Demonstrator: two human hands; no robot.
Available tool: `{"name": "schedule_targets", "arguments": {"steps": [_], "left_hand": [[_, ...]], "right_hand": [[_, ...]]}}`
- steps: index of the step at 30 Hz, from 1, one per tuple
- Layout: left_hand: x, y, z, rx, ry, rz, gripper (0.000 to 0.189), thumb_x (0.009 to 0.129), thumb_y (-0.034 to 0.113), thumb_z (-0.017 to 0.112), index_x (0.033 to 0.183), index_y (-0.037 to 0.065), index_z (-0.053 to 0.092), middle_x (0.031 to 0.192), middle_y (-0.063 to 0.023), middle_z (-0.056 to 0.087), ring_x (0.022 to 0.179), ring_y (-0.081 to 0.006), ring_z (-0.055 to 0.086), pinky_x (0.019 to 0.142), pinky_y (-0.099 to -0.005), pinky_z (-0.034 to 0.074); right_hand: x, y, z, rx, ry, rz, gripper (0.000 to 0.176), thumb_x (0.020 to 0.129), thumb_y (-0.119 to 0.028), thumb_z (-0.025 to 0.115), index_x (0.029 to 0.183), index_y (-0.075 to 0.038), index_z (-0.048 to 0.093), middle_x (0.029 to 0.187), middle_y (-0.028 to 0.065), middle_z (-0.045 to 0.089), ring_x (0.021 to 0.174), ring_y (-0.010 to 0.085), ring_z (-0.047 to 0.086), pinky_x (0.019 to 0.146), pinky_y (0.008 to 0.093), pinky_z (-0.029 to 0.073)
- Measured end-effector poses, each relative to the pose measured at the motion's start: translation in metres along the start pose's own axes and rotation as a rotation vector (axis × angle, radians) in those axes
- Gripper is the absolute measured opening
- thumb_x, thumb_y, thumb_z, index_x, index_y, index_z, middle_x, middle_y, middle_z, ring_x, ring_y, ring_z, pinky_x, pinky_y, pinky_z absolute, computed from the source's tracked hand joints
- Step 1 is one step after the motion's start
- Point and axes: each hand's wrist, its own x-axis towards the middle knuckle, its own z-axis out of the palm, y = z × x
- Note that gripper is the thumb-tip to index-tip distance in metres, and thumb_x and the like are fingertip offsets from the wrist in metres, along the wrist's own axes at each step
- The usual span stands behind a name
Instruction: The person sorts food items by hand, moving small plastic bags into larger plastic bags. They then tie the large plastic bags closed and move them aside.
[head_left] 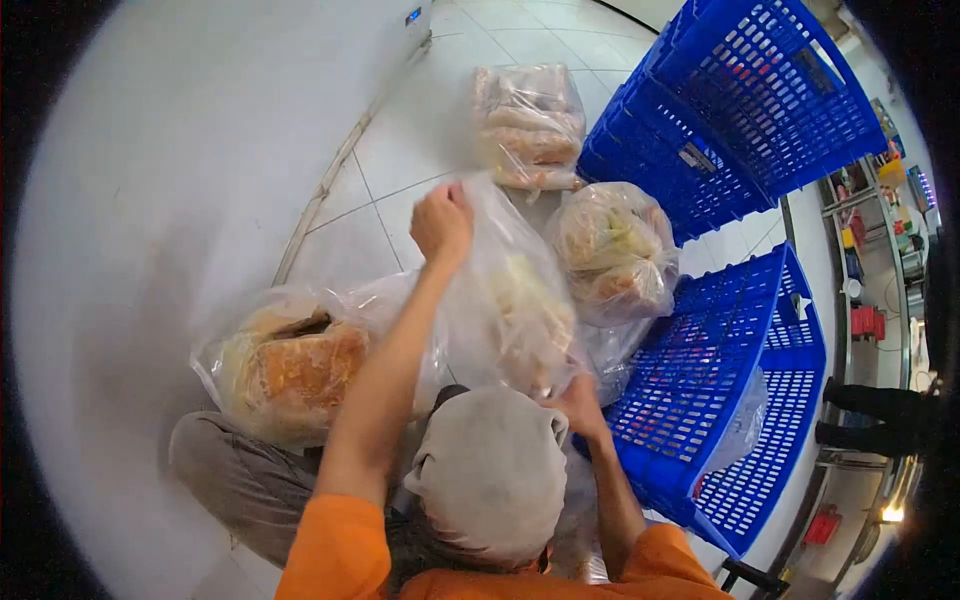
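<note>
A clear plastic bag (520, 310) with pale, bread-like pieces in its lower part is stretched between my hands. My left hand (442, 222) is closed in a fist on the bag's upper edge. Lower down, my right hand (578, 402) grips the bag near its bottom corner, with some fingers hidden behind the plastic and the cap. Beside my left forearm lies an open plastic bag (285, 375) with browned, loaf-like blocks. Past my right hand sits a knotted, filled plastic bag (615, 250). Farther off, another bag (528, 125) holds long pale loaf-like pieces.
Stacked blue plastic crates (735, 100) stand at the upper right, and a blue crate (710, 400) with clear plastic in it is close on my right. A white wall (180, 180) runs along the left. Shelves (860, 250) and a person's dark-clothed legs (870, 420) show at far right.
</note>
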Motion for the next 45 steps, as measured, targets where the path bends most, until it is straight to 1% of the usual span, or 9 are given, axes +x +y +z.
{"name": "schedule_targets", "arguments": {"steps": [10, 14, 16, 24, 32, 34, 37, 41, 45], "left_hand": [[0.004, 0.018, 0.002, 0.178, -0.18, 0.455, 0.037, 0.1, 0.031, 0.05, 0.088, 0.002, 0.07, 0.071, -0.0194, 0.068, 0.067, -0.041, 0.068, 0.066, -0.0507, 0.055], [-0.006, 0.051, -0.034, -0.085, -0.343, 0.252, 0.061, 0.095, 0.039, 0.061, 0.137, -0.002, 0.043, 0.13, -0.0272, 0.056, 0.12, -0.0444, 0.054, 0.099, -0.0526, 0.044], [-0.05, 0.05, -0.046, -0.278, -0.145, 0.586, 0.076, 0.091, 0.044, 0.066, 0.143, -0.003, 0.037, 0.144, -0.0272, 0.042, 0.131, -0.0469, 0.042, 0.107, -0.052, 0.038], [-0.091, 0.02, -0.077, -0.047, -1.071, 0.709, 0.095, 0.074, 0.005, 0.075, 0.155, 0.021, 0.028, 0.11, -0.0253, 0.061, 0.096, -0.0452, 0.064, 0.08, -0.0516, 0.055], [-0.002, 0.011, -0.008, 0.239, -0.238, 1.231, 0.056, 0.087, 0.01, 0.061, 0.139, 0.027, 0.053, 0.088, -0.0088, 0.064, 0.077, -0.0248, 0.067, 0.064, -0.0418, 0.056], [0.037, 0.011, 0.037, 0.543, -0.315, 0.699, 0.051, 0.084, 0.022, 0.069, 0.134, 0.021, 0.057, 0.099, -0.0118, 0.068, 0.089, -0.0262, 0.067, 0.074, -0.0476, 0.056], [0.067, 0.031, -0.024, 0.662, -0.448, 0.327, 0.063, 0.081, 0.039, 0.073, 0.136, 0.015, 0.054, 0.115, -0.0176, 0.066, 0.107, -0.033, 0.063, 0.088, -0.0517, 0.052], [0.078, 0.035, -0.126, 0.278, -0.852, 0.859, 0.078, 0.086, 0.046, 0.068, 0.15, 0.014, 0.036, 0.147, -0.0272, 0.038, 0.123, -0.0415, 0.052, 0.099, -0.0552, 0.045], [0.047, -0.013, -0.244, 0.986, -0.507, 0.785, 0.063, 0.081, 0.04, 0.076, 0.134, 0.013, 0.056, 0.13, -0.0151, 0.057, 0.116, -0.0347, 0.058, 0.091, -0.0503, 0.048]], "right_hand": [[-0.035, -0.019, -0.016, -0.132, 0.241, 0.138, 0.08, 0.057, -0.023, 0.094, 0.121, 0.007, 0.057, 0.108, 0.0247, 0.069, 0.096, 0.031, 0.071, 0.083, 0.0395, 0.057], [-0.03, 0.008, -0.026, 0.045, 0.304, 0.147, 0.081, 0.06, -0.013, 0.09, 0.129, 0.006, 0.05, 0.106, 0.0178, 0.068, 0.087, 0.0281, 0.07, 0.075, 0.0362, 0.058], [-0.011, -0.025, -0.03, 0.365, 0.271, 0.311, 0.073, 0.068, -0.009, 0.085, 0.13, 0.005, 0.049, 0.102, 0.0142, 0.068, 0.079, 0.024, 0.069, 0.066, 0.0336, 0.057], [0.056, -0.025, -0.054, 0.686, 0.272, 0.187, 0.042, 0.082, -0.01, 0.07, 0.12, 0.003, 0.058, 0.098, 0.0106, 0.069, 0.08, 0.0194, 0.069, 0.076, 0.0349, 0.058], [-0.013, -0.054, -0.078, 1.266, -0.019, 0.75, 0.047, 0.08, -0.017, 0.067, 0.122, 0.002, 0.059, 0.114, 0.0184, 0.068, 0.092, 0.031, 0.071, 0.084, 0.0446, 0.059], [-0.047, -0.064, -0.062, 1.074, 0.166, 0.59, 0.048, 0.075, -0.015, 0.069, 0.118, 0.003, 0.061, 0.113, 0.0176, 0.068, 0.091, 0.0294, 0.07, 0.084, 0.0428, 0.059], [-0.065, 0.007, -0.092, 0.849, 0.132, 0.452, 0.071, 0.065, -0.017, 0.07, 0.13, 0.007, 0.052, 0.121, 0.0171, 0.064, 0.104, 0.0303, 0.066, 0.093, 0.0404, 0.054], [-0.037, -0.062, -0.078, 0.499, 0.139, 0.243, 0.089, 0.064, -0.023, 0.075, 0.142, 0.004, 0.041, 0.131, 0.0148, 0.058, 0.116, 0.0286, 0.06, 0.101, 0.0378, 0.046], [0.01, -0.075, -0.067, 0.311, 0.13, 0.059, 0.093, 0.067, -0.028, 0.083, 0.143, 0.002, 0.039, 0.134, 0.0137, 0.056, 0.123, 0.0275, 0.055, 0.105, 0.0358, 0.042]]}}
